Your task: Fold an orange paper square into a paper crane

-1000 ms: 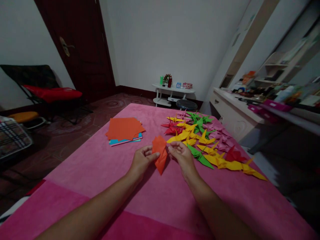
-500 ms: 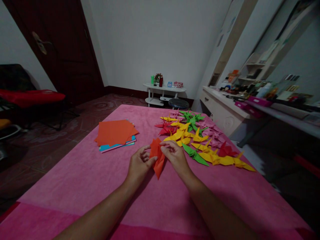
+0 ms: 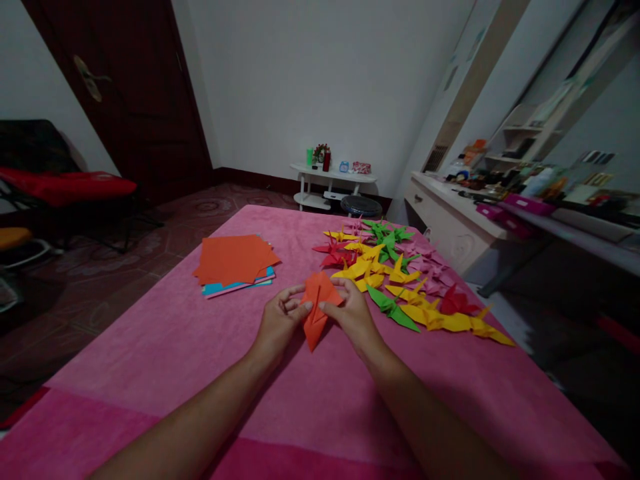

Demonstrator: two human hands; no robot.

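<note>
Between my hands is a folded orange origami paper point(image 3: 318, 303), kite-like, with a slit down its middle and a point towards me. My left hand point(image 3: 283, 317) grips its left edge, thumb on top and fingers behind. On the opposite side, my right hand point(image 3: 353, 310) pinches the right edge with the thumb pressed near the centre slit. Close by on the right lie several folded paper cranes, among them a green crane point(image 3: 393, 309), a yellow crane point(image 3: 367, 270) and a red crane point(image 3: 456, 301).
A stack of orange paper sheets point(image 3: 235, 259) over blue and pink ones lies at the left of the pink-covered table point(image 3: 165, 360). Behind the table stand a round stool point(image 3: 361, 205) and a white shelf table point(image 3: 333, 175). A cluttered dresser point(image 3: 450, 213) is at the right.
The folded orange paper has spread wider at its upper right, and my right thumb has come down onto its front near the middle. The view has shifted slightly.
</note>
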